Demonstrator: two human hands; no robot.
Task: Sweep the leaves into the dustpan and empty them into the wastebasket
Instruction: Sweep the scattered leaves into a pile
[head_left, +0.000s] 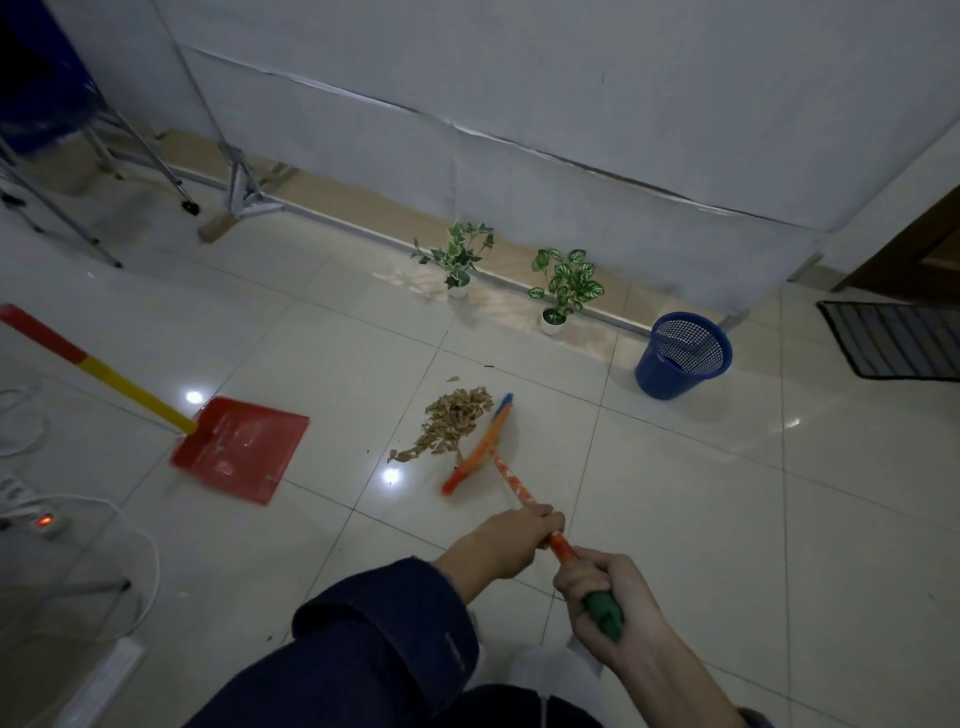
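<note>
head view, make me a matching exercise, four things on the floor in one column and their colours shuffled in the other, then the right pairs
Things:
1. dustpan
2. wastebasket
3. leaves
4. plant pots

Colours:
A. brown
B. white
C. red
D. blue

Pairs: 1-C, 2-D, 3-A, 4-B

dustpan left of leaves, wastebasket right
</note>
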